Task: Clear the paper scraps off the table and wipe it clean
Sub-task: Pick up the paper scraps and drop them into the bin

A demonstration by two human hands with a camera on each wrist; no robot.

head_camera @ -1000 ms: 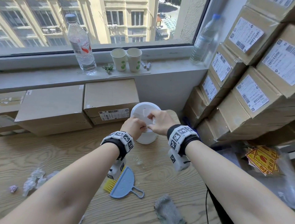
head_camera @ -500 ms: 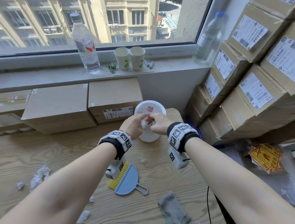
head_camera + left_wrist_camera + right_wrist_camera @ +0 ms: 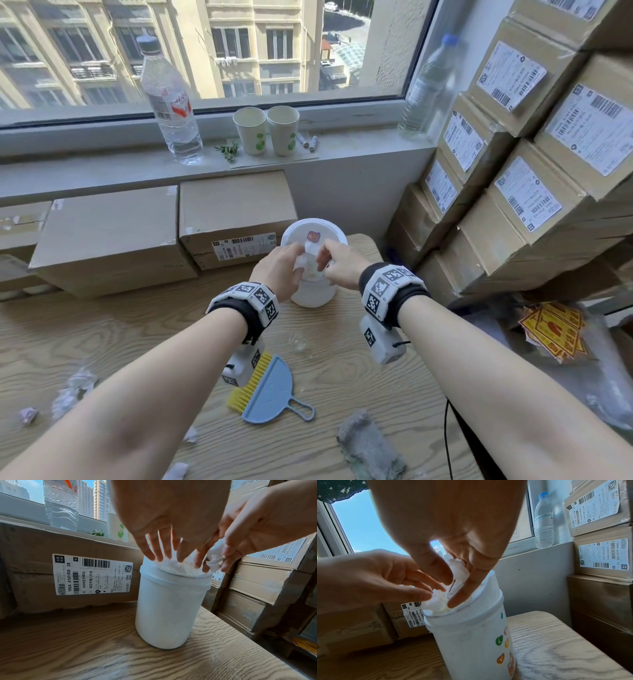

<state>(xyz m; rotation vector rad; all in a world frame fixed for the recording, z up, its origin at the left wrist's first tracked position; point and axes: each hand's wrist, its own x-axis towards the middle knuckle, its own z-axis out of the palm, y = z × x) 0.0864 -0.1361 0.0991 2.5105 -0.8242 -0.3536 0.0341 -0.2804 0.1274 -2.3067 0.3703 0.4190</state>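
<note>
A tall white bin [image 3: 313, 296] stands at the back of the wooden table [image 3: 102, 342], with its lid [image 3: 301, 229] tipped open behind it. Crumpled white paper [image 3: 173, 563] fills its mouth. My left hand [image 3: 282, 265] hovers over the opening, its straight fingers [image 3: 159, 550] pressing down on that paper. My right hand [image 3: 339, 263] is beside it and pinches a crumpled paper scrap [image 3: 458, 572] between thumb and fingers just above the rim. More paper scraps [image 3: 73, 387] lie on the left of the table.
A blue dustpan [image 3: 270, 394] with a yellow brush [image 3: 248, 383] lies near the front, and a grey cloth [image 3: 368, 448] sits to its right. Cardboard boxes [image 3: 109, 236] line the back. Stacked boxes [image 3: 513, 205] fill the right. Bottles and cups stand on the sill.
Both hands stayed over the bin's mouth. The left hand's fingers have straightened down onto the paper, and a white scrap now shows between the two hands.
</note>
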